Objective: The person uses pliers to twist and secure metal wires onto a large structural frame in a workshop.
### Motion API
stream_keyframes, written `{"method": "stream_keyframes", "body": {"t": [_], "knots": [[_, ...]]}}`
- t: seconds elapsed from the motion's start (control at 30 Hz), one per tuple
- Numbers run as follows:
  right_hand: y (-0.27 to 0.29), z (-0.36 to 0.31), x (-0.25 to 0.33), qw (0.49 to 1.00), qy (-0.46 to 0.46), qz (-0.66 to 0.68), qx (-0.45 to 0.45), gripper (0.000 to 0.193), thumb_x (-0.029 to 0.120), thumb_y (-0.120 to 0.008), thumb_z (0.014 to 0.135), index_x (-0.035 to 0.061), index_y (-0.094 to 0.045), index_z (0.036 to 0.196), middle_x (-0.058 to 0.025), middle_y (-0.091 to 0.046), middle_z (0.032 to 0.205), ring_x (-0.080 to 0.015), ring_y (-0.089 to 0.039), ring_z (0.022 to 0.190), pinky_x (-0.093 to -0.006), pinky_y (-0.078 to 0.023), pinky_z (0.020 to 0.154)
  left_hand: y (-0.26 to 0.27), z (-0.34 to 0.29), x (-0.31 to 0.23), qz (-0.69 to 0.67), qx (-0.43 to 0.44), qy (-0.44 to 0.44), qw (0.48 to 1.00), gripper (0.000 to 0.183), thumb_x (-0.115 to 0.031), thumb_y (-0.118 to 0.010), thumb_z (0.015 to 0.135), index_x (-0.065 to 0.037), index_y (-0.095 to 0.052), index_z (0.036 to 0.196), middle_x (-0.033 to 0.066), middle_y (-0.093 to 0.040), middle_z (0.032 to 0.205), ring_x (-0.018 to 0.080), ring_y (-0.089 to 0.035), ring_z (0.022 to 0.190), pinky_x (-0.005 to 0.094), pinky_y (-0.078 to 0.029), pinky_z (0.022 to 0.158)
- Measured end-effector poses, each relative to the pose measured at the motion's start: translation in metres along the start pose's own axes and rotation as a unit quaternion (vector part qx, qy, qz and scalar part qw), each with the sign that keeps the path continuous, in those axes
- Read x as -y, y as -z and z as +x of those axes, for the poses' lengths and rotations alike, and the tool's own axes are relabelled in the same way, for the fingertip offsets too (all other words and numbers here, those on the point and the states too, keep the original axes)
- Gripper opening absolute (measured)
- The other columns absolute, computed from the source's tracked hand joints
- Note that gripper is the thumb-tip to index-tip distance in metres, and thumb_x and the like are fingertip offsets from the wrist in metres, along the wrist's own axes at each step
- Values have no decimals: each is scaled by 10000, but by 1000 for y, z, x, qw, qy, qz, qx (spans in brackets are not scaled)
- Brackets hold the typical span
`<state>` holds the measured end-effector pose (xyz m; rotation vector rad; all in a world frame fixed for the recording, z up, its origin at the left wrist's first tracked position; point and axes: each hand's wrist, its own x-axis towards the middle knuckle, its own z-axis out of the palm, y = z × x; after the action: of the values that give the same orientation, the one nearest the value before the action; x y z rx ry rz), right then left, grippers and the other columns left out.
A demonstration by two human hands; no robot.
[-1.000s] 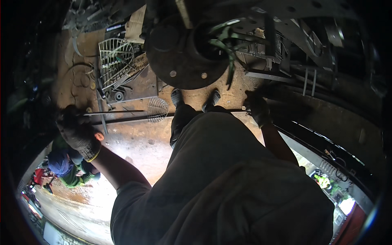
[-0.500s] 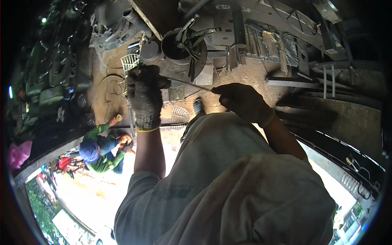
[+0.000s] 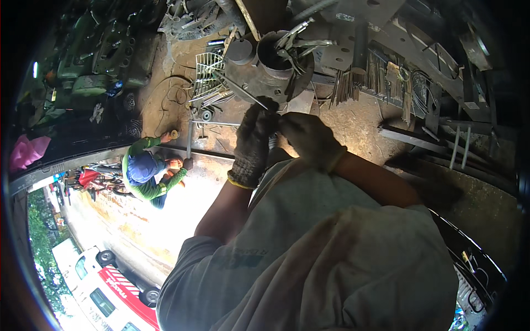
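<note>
My left hand (image 3: 253, 146), in a dark knitted glove with a yellow cuff, is closed around a thin metal rod (image 3: 240, 90). One length of the rod points up and left from my fist. My right hand (image 3: 312, 139), also gloved, has its fingers bent together against my left hand's fingers. What its fingertips pinch, if anything, is hidden there. Beyond my hands stands a round dark metal container (image 3: 270, 58) with locking pliers (image 3: 301, 47) hung on its rim. A white wire rack (image 3: 208, 67) lies to the left of it.
A person in green (image 3: 146, 171) crouches at the left, one hand on a metal bar (image 3: 190, 140). Bundled rods (image 3: 348, 85) lie at the far right, steel bars (image 3: 414, 138) nearer. Dark machine parts (image 3: 91, 85) line the left. A red and white vehicle (image 3: 113, 292) stands outside.
My hands have come together from well apart. The rod, earlier stretched between them, now sticks out up and left from my left fist. The whole view has also shifted.
</note>
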<state>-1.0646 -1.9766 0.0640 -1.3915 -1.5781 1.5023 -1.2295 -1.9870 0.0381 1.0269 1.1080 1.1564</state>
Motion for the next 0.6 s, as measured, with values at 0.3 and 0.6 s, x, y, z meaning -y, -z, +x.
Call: {"method": "stream_keyframes", "body": {"t": [0.3,0.6], "knots": [[-44,38,-3,993,-1,-99,64,422,342,-624,925,63,-627,1242,-149,-699,1089,-272,-698,939,-378,-539,815,151,67,32,301,80,-32,950,278,-199,-490,998,-65,-613,1208,34,-674,939,83,-624,739,237,-516,552],[-51,-4,-56,992,-30,-103,-70,361,189,-618,932,32,-613,1257,-93,-697,1006,-124,-662,802,-276,-536,740,166,98,35,524,108,-250,807,307,-127,-565,927,-55,-624,1220,141,-686,1097,326,-677,922,392,-555,778]]}}
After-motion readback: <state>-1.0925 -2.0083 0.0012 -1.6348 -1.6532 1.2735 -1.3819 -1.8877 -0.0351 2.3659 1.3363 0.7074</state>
